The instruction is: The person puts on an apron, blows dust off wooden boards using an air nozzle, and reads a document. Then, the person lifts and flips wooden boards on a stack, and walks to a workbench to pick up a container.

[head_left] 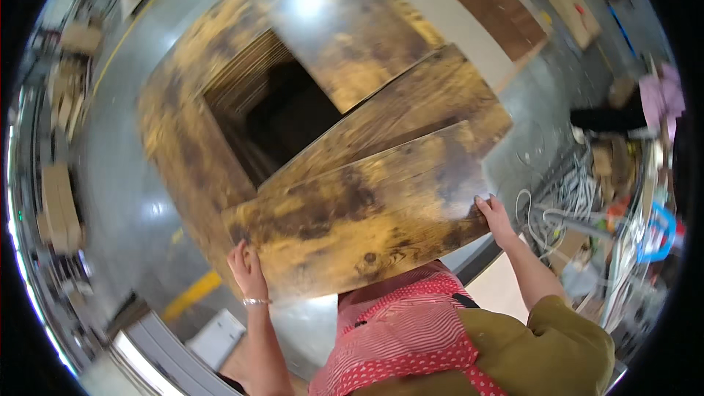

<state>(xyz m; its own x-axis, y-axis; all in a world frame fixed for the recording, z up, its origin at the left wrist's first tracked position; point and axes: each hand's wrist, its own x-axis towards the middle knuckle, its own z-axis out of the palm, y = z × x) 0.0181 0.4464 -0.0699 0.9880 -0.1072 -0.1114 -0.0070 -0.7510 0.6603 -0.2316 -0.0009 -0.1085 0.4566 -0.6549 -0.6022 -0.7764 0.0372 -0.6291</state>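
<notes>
A long brown and yellow wood-grain board (367, 209) spans between my two hands in front of my body. My left hand (246, 268) grips its left end, with the fingers curled over the edge. At the opposite end, my right hand (495, 218) clasps the right edge, thumb on top. Just beyond lies a stack of matching boards (433, 92), which the held board partly overlaps. Further boards of the same pattern (198, 147) lie around a dark rectangular opening (286, 114), its inner sides showing many stacked layers.
Plain brown panels (477, 0) lie at the far right. A person in pink (660, 99) is at the right, near coiled white cables (579, 191) and clutter. Cardboard boxes (60, 205) line the left side. A yellow line (192, 295) marks the grey floor.
</notes>
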